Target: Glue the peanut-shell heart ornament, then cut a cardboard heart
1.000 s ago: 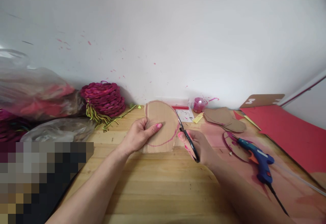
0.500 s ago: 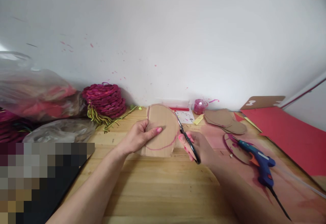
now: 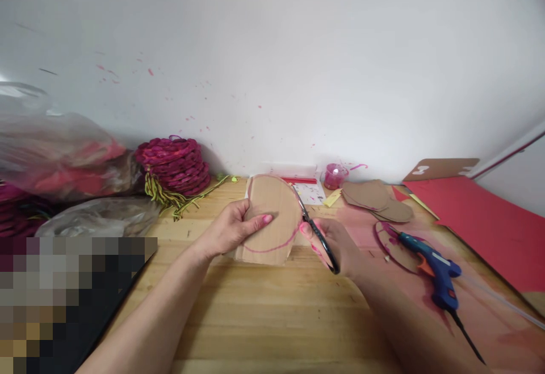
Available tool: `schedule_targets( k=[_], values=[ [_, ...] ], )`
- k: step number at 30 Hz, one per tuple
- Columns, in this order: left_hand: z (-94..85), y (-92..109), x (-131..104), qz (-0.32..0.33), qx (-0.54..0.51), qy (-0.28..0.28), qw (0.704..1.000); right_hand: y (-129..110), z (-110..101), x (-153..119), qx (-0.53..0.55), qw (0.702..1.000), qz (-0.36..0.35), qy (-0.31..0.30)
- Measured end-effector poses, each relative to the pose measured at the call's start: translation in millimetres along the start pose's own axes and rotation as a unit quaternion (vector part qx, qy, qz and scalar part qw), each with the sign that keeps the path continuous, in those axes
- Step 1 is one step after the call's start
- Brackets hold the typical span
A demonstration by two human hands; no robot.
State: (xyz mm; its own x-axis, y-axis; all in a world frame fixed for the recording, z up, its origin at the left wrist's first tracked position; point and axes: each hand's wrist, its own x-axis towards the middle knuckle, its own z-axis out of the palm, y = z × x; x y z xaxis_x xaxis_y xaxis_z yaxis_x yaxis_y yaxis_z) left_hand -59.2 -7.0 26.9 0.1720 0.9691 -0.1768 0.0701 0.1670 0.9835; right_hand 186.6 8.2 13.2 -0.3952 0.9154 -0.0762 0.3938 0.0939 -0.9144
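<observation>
At the near middle of the counter (image 3: 264, 311), bare pale wood spreads below the 2 hands I watch from my distant seat. On the near right, a blue glue gun (image 3: 443, 274), with an orange trigger and a dark cord, lies with its teal front end over a rounded, magenta-edged cardboard disc (image 3: 395, 253). Pink stains spread around them.

Farther in, at the centre, I have the cardboard piece (image 3: 275, 218) in the left hand (image 3: 227, 232), pinched at its left side with the thumb flat on top. A curved magenta line (image 3: 268, 248) runs near its lower edge. The right hand (image 3: 334, 243) is closed around the handles of the scissors (image 3: 326, 248), whose blades meet the piece's right edge; I cannot tell how wide they stand.

Behind that, I see a marked white paper (image 3: 314, 194), a yellow slip (image 3: 332, 198) and a pink-stained clear cup (image 3: 335, 177). Beside them, cut cardboard shapes (image 3: 366, 195) overlap, and a large red sheet (image 3: 481, 221) covers the right side. On the left, a cloudy plastic bag (image 3: 63, 147) sits near a coiled magenta bundle (image 3: 174, 164) with yellow-green strands (image 3: 170, 199). Farthest off stands the white wall (image 3: 272, 50), speckled pink.
</observation>
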Motion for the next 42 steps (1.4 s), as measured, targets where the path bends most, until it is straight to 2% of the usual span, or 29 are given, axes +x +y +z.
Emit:
schedule_targets(
  k=[10, 15, 20, 23, 29, 35, 42],
  values=[
    [-6.1, -0.6, 0.6, 0.012, 0.003, -0.009, 1.0, -0.1, 3.0, -1.6, 0.001, 1.0, -0.03, 0.009],
    [-10.3, -0.4, 1.2, 0.01, 0.02, -0.018, 1.0, 2.5, 1.7, -0.2, 0.007, 1.0, 0.011, -0.011],
    [-7.1, 1.5, -0.2, 0.007, 0.021, -0.081, 0.996, 5.3, -0.1, -0.4, 0.01, 1.0, 0.014, -0.022],
    [-6.7, 0.9, -0.4, 0.008, 0.011, -0.094, 0.996, 4.3, -2.2, -0.7, -0.002, 0.999, 0.006, -0.031],
    [-10.1, -1.6, -0.1, -0.005, 0.004, -0.091, 0.996, 4.3, -5.7, 1.1, -0.028, 0.999, -0.009, -0.035],
    [-7.3, -1.0, 0.5, 0.005, 0.025, -0.071, 0.997, 2.3, -2.3, 0.2, -0.019, 0.999, -0.02, -0.022],
    [-5.8, -2.9, 1.6, 0.024, 0.063, -0.042, 0.997, 8.2, -1.9, 1.7, -0.01, 0.998, -0.041, -0.042]
  ],
)
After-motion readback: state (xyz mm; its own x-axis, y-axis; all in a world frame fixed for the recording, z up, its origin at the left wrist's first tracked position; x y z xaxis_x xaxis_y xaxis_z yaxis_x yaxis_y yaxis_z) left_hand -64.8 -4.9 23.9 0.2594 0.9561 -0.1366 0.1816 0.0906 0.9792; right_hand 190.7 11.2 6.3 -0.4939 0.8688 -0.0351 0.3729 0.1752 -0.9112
